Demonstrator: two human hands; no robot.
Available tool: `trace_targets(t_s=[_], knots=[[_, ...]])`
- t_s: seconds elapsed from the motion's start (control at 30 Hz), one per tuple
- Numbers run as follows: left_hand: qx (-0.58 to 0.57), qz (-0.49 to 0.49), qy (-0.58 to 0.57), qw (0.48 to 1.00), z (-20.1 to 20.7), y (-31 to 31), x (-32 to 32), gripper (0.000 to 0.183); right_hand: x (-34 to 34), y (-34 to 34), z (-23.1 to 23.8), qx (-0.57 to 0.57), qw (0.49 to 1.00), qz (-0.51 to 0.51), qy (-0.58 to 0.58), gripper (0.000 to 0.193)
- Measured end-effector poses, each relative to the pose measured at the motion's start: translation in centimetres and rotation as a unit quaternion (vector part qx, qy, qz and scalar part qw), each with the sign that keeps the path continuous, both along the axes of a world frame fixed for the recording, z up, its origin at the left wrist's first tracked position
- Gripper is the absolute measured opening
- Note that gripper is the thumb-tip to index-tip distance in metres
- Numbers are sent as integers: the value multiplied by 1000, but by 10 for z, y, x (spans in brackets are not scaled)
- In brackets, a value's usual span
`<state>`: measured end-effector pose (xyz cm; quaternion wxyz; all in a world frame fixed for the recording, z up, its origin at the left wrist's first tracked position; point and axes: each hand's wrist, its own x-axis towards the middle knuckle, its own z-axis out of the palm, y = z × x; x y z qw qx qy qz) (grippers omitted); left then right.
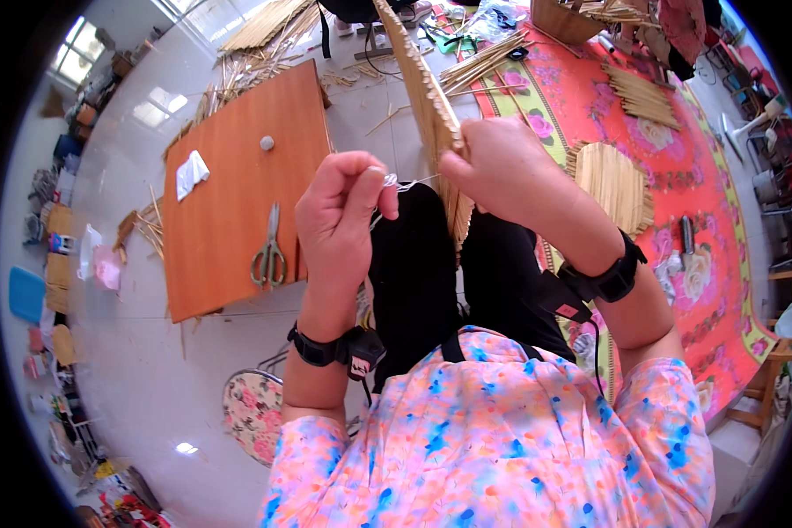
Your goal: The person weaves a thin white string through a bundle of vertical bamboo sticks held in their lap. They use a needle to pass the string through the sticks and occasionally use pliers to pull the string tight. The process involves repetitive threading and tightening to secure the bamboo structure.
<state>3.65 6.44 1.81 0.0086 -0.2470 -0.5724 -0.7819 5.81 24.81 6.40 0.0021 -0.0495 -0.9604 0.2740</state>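
Note:
A panel of straw-coloured reed stalks (427, 106) stands on edge over my lap, its ridged rim facing up. My right hand (510, 167) is closed around the near part of that rim. To its left, my left hand (348, 207) pinches white thread (405, 187) between thumb and fingers. The thread runs across to the panel's side; whether a needle is there, I cannot tell. Left of my left hand, a pair of scissors (270, 255) lies on a low brown wooden table (229, 211), with a crumpled white cloth (191, 176) and a small round whitish object (267, 143).
Loose stalks (488, 66) lie on the far floor. On the red floral sheet (722, 290) to the right rest a many-sided stalk panel (612, 185), a smaller panel (642, 95) and a dark-handled tool (687, 236). A floral-seated stool (253, 414) stands at lower left.

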Motion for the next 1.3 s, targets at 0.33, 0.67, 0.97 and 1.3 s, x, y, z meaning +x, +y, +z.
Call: trace_targets(t_s=[0.33,0.67,0.97,1.3], knots=[[-146,-65,35,986,-8,0,14,9,66,14,-28,-57,997,-41,23,28],[-174,-61,-2,983,-24,-59,-53,17,70,14,-25,-95,994,-43,33,19],[-285,461,149,827,2,-145,-48,17,65,25,-37,-163,985,-20,60,13],[-208,-89,102,969,-42,11,11,10,50,24,-19,-169,983,23,67,13]])
